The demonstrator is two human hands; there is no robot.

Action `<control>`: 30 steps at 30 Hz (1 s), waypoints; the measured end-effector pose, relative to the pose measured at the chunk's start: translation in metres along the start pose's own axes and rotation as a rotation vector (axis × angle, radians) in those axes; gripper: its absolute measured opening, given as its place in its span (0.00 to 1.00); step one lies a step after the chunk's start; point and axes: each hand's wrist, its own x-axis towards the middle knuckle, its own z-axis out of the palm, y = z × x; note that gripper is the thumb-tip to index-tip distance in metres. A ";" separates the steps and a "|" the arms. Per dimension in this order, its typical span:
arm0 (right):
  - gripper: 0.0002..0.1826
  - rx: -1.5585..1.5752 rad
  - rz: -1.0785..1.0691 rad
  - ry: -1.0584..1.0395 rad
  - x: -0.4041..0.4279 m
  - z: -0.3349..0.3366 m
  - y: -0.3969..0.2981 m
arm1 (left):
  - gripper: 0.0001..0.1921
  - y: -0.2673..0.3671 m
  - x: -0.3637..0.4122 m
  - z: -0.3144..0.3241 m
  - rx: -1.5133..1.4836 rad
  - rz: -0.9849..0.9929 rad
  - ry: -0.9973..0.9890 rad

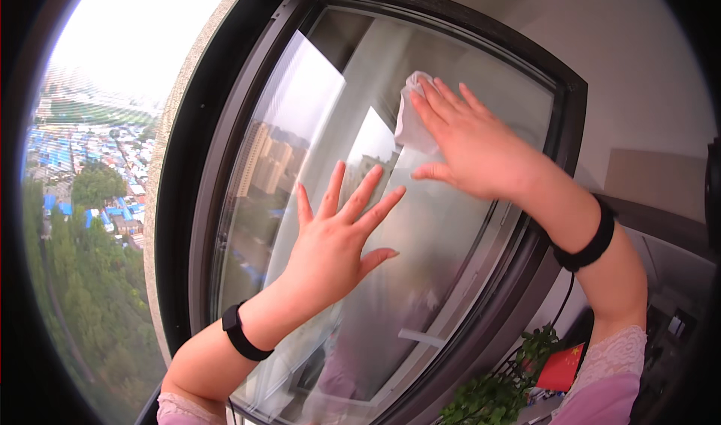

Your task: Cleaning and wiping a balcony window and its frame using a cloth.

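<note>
A dark-framed window sash (569,126) stands swung open, its glass pane (445,228) filling the middle of the view. My right hand (467,138) lies on the upper part of the pane, fingers spread, pressing a thin white cloth (414,121) against the glass. The cloth shows beneath and left of the fingers. Lower and to the left, my left hand (338,233) is spread against or just before the glass and holds nothing. Reflections of buildings and of a pink sleeve show in the glass.
Left of the sash is the open window gap, with trees (84,273) and blue-roofed buildings (62,154) far below. A leafy plant (490,397) and a small red flag (557,367) stand at lower right. A pale wall (648,87) lies behind the sash.
</note>
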 end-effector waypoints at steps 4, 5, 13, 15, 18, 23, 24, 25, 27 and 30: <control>0.51 -0.031 0.059 -0.101 0.046 -0.013 0.020 | 0.41 -0.009 0.028 -0.007 0.045 0.027 0.033; 0.52 -0.047 0.093 -0.155 0.056 -0.019 0.023 | 0.40 -0.011 0.035 -0.008 0.055 0.044 0.051; 0.54 -0.091 0.166 -0.380 0.132 -0.048 0.028 | 0.39 -0.037 0.098 -0.021 0.214 0.098 0.146; 0.55 -0.103 0.158 -0.362 0.143 -0.048 0.028 | 0.40 -0.045 0.110 -0.026 0.220 0.074 0.129; 0.55 -0.109 0.173 -0.324 0.160 -0.043 0.024 | 0.41 -0.059 0.121 -0.030 0.223 0.087 0.153; 0.54 -0.090 0.222 -0.236 0.185 -0.032 0.016 | 0.42 -0.073 0.127 -0.036 0.227 0.131 0.191; 0.54 -0.095 0.248 -0.204 0.189 -0.029 0.015 | 0.42 -0.074 0.128 -0.037 0.242 0.133 0.190; 0.54 -0.100 0.275 -0.172 0.194 -0.026 0.015 | 0.42 -0.075 0.128 -0.038 0.258 0.134 0.190; 0.54 -0.106 0.287 -0.132 0.199 -0.021 0.010 | 0.41 -0.076 0.128 -0.039 0.254 0.117 0.181; 0.52 -0.062 0.292 -0.092 0.200 -0.018 0.005 | 0.40 -0.078 0.125 -0.040 0.255 0.080 0.169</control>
